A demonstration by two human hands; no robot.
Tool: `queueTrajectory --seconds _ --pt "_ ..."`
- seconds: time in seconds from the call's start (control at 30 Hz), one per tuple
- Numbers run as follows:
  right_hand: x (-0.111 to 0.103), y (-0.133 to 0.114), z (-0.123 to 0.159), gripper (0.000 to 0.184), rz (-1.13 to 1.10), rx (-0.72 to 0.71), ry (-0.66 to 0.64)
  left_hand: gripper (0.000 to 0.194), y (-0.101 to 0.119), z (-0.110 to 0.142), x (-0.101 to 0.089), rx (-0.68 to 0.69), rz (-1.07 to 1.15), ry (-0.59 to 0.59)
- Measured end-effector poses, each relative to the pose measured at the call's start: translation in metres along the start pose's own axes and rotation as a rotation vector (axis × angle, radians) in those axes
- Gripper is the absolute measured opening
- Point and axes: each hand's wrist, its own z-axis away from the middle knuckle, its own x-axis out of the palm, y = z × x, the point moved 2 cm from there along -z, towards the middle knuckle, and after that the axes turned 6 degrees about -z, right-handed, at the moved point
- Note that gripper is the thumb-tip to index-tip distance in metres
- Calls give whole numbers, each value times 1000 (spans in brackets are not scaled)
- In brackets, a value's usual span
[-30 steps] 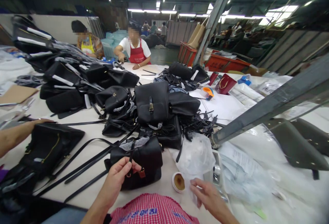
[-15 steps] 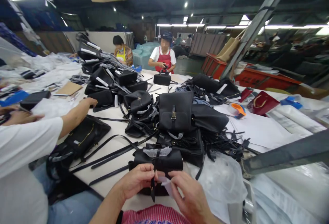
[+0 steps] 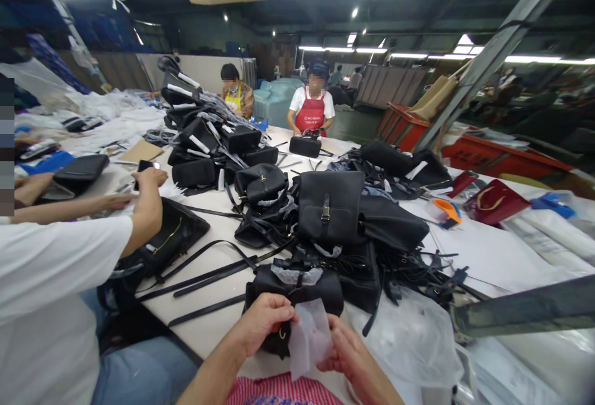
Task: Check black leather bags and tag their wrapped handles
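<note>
A small translucent white sheet (image 3: 310,338) is spread between my two hands in front of my body. My left hand (image 3: 264,323) pinches its upper left edge between thumb and fingers. On the other side, my right hand (image 3: 348,349) grips the sheet's right edge. Just behind them lies a black bag (image 3: 320,290), its handle (image 3: 297,276) wrapped in clear film. Below my left fingers a gold-coloured fitting on black material shows; the sheet and hand cover part of it.
Black backpacks (image 3: 331,203) are piled beyond, with a taller bag heap (image 3: 199,138) at the left. A co-worker's arm (image 3: 146,206) reaches in from the left, holding a dark object. Clear plastic bags (image 3: 411,337) and a metal beam (image 3: 525,306) are at the right.
The sheet has opened out flatter and now hangs in front of the black strap that my left fingers held. The co-worker at the left has lifted a dark object.
</note>
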Motion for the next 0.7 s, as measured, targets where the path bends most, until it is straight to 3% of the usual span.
queueTrajectory --seconds 0.23,0.33,0.47,0.7 --pt "-11 -3 -3 34 -97 -56 82 27 6 10 -1 -26 61 -99" --pt "-8 -14 -9 21 135 -73 23 29 11 16 -2 -22 55 -118" --pt "6 -22 -20 12 453 -103 -3 23 15 21 -1 2 -22 -62" --pt "21 -14 -35 16 468 -75 -99 22 14 32 3 81 -149 106"
